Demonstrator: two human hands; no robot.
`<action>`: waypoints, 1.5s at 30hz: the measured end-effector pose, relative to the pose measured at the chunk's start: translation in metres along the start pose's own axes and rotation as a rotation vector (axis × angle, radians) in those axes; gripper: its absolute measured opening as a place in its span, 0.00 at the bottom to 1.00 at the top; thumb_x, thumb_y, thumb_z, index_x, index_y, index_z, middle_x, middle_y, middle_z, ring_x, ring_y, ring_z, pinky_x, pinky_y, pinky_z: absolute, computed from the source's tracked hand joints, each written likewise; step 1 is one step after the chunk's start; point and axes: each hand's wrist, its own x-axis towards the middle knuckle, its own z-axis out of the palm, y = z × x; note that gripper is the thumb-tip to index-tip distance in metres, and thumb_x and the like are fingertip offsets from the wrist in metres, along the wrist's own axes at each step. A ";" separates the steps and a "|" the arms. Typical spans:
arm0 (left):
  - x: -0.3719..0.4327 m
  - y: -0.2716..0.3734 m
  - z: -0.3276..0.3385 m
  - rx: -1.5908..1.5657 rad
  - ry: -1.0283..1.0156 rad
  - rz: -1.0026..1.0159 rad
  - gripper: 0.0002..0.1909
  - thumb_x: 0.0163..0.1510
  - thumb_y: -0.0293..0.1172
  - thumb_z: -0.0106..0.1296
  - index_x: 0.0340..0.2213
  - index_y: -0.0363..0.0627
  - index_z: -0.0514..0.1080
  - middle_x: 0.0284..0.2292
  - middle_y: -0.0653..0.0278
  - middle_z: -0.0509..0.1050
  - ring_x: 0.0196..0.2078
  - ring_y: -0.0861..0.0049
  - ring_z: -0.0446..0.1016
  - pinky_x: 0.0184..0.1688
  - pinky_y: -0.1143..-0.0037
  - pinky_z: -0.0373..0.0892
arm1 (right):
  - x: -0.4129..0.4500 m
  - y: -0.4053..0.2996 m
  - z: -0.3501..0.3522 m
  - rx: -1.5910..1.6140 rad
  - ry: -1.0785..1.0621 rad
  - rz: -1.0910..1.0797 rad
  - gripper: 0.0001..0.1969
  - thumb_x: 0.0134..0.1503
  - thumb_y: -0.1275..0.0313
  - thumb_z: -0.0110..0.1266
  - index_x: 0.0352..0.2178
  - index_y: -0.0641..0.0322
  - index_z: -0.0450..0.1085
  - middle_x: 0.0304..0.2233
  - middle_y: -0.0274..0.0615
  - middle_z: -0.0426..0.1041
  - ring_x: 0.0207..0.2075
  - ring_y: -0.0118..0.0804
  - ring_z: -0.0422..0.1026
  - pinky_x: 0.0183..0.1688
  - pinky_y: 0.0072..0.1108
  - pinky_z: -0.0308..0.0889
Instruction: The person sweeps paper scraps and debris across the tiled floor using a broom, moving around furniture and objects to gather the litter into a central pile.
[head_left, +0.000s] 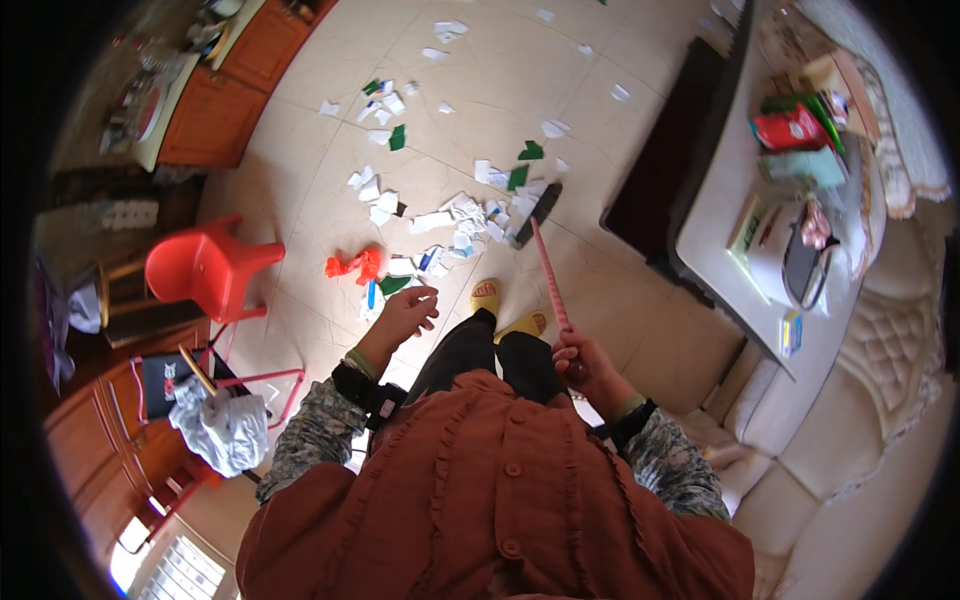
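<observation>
My right hand (583, 360) grips the pink handle of a broom (549, 274). The dark broom head (538, 215) rests on the tiled floor, against scraps of white paper (523, 204). My left hand (406, 315) hangs in the air with its fingers loosely bent and apart, holding nothing that I can see. Beyond it on the floor lie a red plastic bag (356, 264), a green scrap (394, 284) and a crumpled white heap (466, 212). More white and green pieces are strewn farther out. My feet in yellow slippers (485, 295) stand close to the litter.
A red plastic chair (202, 264) and a folding chair with a grey cloth (221, 427) stand on the left, near wooden cabinets (214, 120). To the right, a long table (697, 247) bears packages and a bin-like container (780, 251). A beige sofa (825, 420) sits behind it.
</observation>
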 end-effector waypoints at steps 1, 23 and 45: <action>-0.004 -0.004 -0.004 -0.026 0.022 -0.005 0.20 0.43 0.39 0.45 0.37 0.39 0.62 0.22 0.63 0.68 0.18 0.85 0.66 0.16 0.86 0.60 | 0.004 -0.007 0.009 0.030 -0.041 0.011 0.08 0.47 0.78 0.38 0.27 0.50 0.55 0.15 0.29 0.55 0.12 0.16 0.54 0.14 0.10 0.53; -0.018 -0.026 0.100 -0.184 0.369 0.119 0.17 0.43 0.39 0.44 0.34 0.43 0.65 0.24 0.56 0.69 0.27 0.73 0.68 0.30 0.78 0.64 | 0.029 -0.070 0.110 -1.490 -0.020 0.521 0.25 0.46 0.77 0.39 0.47 0.44 0.49 0.19 0.33 0.59 0.13 0.19 0.55 0.15 0.12 0.54; 0.075 -0.026 0.119 -0.566 0.287 0.560 0.35 0.40 0.43 0.46 0.47 0.41 0.47 0.39 0.57 0.62 0.42 0.66 0.59 0.38 0.73 0.62 | 0.070 -0.053 0.162 -1.216 0.141 0.493 0.08 0.47 0.76 0.38 0.31 0.53 0.59 0.17 0.31 0.58 0.12 0.16 0.55 0.11 0.07 0.51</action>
